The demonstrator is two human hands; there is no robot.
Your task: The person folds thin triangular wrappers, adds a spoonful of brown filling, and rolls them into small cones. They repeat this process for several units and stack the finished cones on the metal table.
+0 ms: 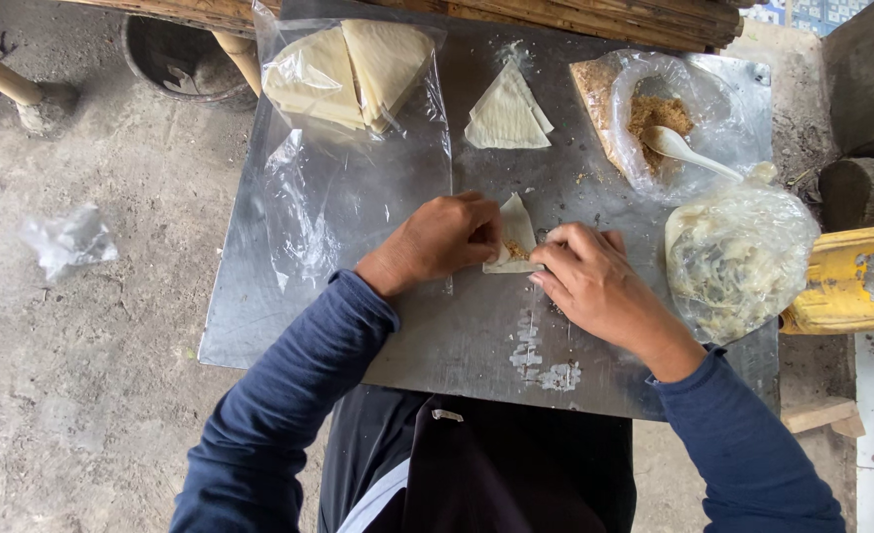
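Pale pastry sheet (516, 229) (crumb-filled) pinched by left hand (444, 240) and right hand (588, 276).

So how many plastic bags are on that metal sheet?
3. One clear bag of pastry wrappers at the top left, an open bag of brown filling with a white spoon at the top right, and a knotted bag beside the right hand.
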